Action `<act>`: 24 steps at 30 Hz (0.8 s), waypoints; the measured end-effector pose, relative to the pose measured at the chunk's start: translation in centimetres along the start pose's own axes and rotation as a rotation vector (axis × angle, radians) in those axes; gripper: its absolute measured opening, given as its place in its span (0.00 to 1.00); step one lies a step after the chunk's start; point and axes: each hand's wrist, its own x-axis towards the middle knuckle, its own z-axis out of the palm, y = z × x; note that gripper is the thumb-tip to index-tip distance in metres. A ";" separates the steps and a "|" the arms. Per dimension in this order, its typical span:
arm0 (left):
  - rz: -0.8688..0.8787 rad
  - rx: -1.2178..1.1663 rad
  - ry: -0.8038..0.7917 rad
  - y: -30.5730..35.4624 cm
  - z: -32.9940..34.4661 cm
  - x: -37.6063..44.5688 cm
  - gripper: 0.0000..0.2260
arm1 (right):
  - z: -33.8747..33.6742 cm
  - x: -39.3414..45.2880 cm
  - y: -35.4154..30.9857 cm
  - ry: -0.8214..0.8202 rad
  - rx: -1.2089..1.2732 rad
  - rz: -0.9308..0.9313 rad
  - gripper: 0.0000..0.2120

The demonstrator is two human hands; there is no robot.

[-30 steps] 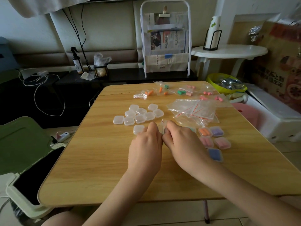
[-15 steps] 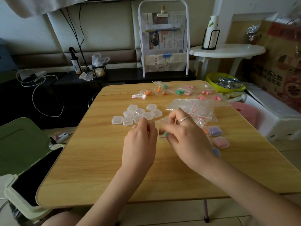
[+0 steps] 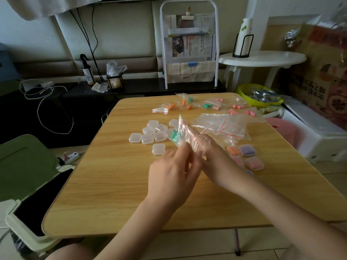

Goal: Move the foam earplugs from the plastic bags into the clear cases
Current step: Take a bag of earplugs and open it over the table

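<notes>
Above the wooden table (image 3: 105, 194) both hands hold up a small clear plastic bag (image 3: 183, 131) with green foam earplugs (image 3: 175, 135) inside. My left hand (image 3: 173, 174) pinches the bag's lower edge. My right hand (image 3: 210, 152) has its fingers pushed inside the bag. Several empty clear cases (image 3: 148, 135) lie just behind the bag. Filled cases (image 3: 244, 156) with orange, purple and pink plugs sit to the right of my right wrist. More bags of earplugs (image 3: 206, 106) lie along the far edge.
A heap of emptied bags (image 3: 223, 125) lies right of centre. A green-lidded bin (image 3: 24, 177) stands open at the left. A yellow bowl (image 3: 261, 97), a pink stool (image 3: 283, 130) and a white box (image 3: 319, 136) crowd the right side.
Both hands lifted from the tabletop with the bag of green earplugs. The bag now stands raised and my right fingers have gone into it.
</notes>
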 end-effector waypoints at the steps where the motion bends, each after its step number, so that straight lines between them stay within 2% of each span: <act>1: -0.143 -0.078 -0.008 0.0 -0.2 0.3 0.12 | -0.2 0.0 -0.1 0.022 0.067 -0.020 0.29; 3: -0.415 -0.277 0.017 -0.4 -0.5 1.1 0.10 | -0.6 0.0 -0.3 0.047 0.209 -0.040 0.30; 5: -0.614 -0.442 0.064 -1.5 -0.9 2.1 0.04 | -0.8 -0.1 -0.8 0.040 0.322 -0.057 0.30; 9: -0.816 -0.750 -0.032 -3.0 -1.3 2.9 0.07 | -0.8 -0.4 -1.4 -0.014 0.436 -0.080 0.28; 12: -0.863 -0.901 -0.046 -2.9 -1.5 2.8 0.04 | -0.8 -0.5 -1.7 -0.017 0.434 -0.059 0.26; 19: -0.817 -0.962 -0.060 -3.1 -1.6 2.7 0.01 | -0.9 -0.3 -1.5 0.100 0.492 0.028 0.24; 24: -0.835 -1.038 -0.044 -3.0 -1.3 2.7 0.03 | -1.0 -0.1 -1.2 0.098 0.489 0.042 0.12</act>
